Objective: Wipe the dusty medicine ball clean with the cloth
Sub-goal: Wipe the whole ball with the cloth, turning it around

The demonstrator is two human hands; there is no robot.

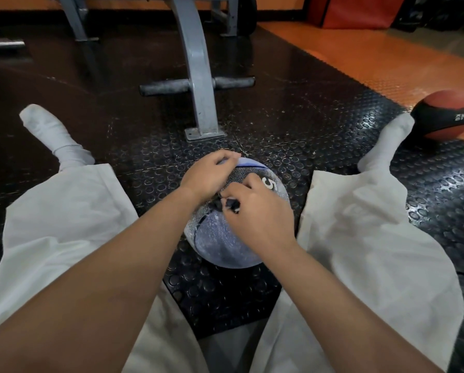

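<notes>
Dust is coating the medicine ball's (225, 239) near face, just below the cloth (226, 205); the right hand's (257, 216) grip is pinching it atop the ball, the left hand (206, 176) is curling over the ball's far side, and the floor (238, 289) is lying beneath the ball.

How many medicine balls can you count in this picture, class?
2. The dusty blue medicine ball lies between the person's legs; the red-and-black medicine ball lies far right, beside a socked foot. More may be hidden.

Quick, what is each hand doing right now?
Left hand: fingers curled over the medicine ball, holding it.
Right hand: closed, gripping the cloth.
</notes>
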